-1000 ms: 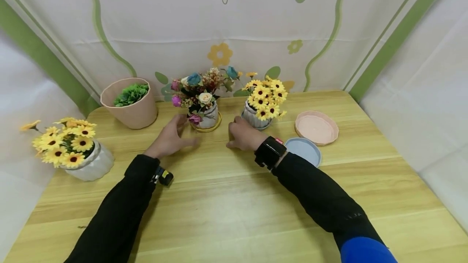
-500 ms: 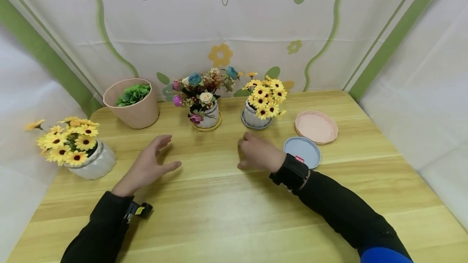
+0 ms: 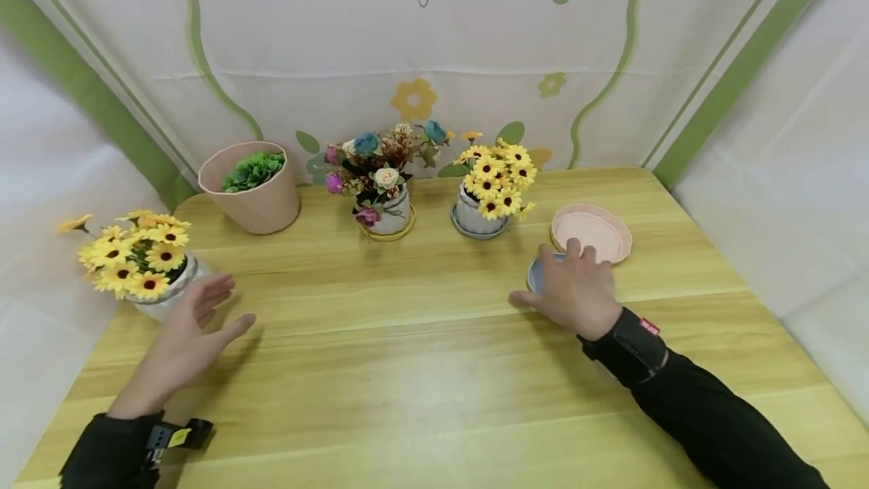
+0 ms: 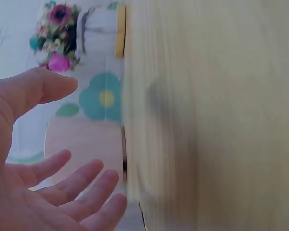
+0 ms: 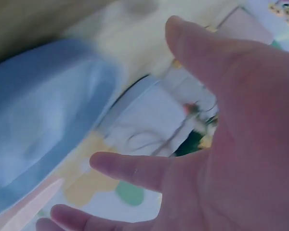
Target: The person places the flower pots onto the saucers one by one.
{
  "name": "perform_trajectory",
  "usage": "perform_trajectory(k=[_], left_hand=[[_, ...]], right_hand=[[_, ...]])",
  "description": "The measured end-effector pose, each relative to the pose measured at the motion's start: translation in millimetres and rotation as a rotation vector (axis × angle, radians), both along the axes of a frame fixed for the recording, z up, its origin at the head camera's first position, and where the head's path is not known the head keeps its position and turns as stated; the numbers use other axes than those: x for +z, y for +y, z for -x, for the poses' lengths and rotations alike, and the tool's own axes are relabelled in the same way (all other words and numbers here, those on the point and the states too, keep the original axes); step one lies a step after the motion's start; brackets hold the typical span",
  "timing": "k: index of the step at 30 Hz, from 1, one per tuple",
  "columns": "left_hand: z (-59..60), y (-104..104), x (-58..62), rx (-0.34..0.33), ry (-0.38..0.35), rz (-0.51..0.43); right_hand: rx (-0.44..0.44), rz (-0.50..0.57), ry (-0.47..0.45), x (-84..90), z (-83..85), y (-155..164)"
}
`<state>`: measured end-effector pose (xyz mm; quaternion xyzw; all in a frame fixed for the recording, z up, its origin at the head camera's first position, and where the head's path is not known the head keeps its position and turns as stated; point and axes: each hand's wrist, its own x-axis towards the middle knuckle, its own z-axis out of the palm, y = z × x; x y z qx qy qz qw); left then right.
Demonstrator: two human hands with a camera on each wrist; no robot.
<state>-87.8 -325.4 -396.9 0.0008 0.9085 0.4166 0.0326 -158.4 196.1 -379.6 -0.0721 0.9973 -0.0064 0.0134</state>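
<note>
My right hand (image 3: 566, 281) is spread flat over a blue saucer (image 3: 535, 272), hiding most of it; only its left rim shows. In the right wrist view the blue saucer (image 5: 38, 144) lies just under my straight fingers (image 5: 130, 168), and I cannot tell whether they touch it. My left hand (image 3: 204, 308) is open, palm turned inward, beside a white pot of yellow sunflowers (image 3: 136, 266) at the table's left edge. It holds nothing; the left wrist view shows its relaxed fingers (image 4: 72, 185).
Along the back of the wooden table (image 3: 421, 368) stand a pink pot with a green plant (image 3: 253, 187), a mixed bouquet (image 3: 379, 179) on a yellow saucer, and a second sunflower pot (image 3: 485, 191) on a grey saucer. A pink saucer (image 3: 592, 231) lies beyond my right hand.
Both hands drew back from the two middle pots and moved apart: the left went to the left sunflower pot, the right went right onto the blue saucer.
</note>
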Motion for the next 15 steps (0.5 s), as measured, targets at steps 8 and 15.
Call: perform_trajectory(k=[8, 15], left_hand=[[-20.7, -29, -10.1, 0.161, 0.010, 0.013], [-26.9, -46, -6.5, 0.272, -0.014, -0.002]], right_hand=[[-0.084, 0.088, -0.052, -10.4, -3.9, 30], [-0.075, 0.162, -0.093, -15.2, -5.5, 41]])
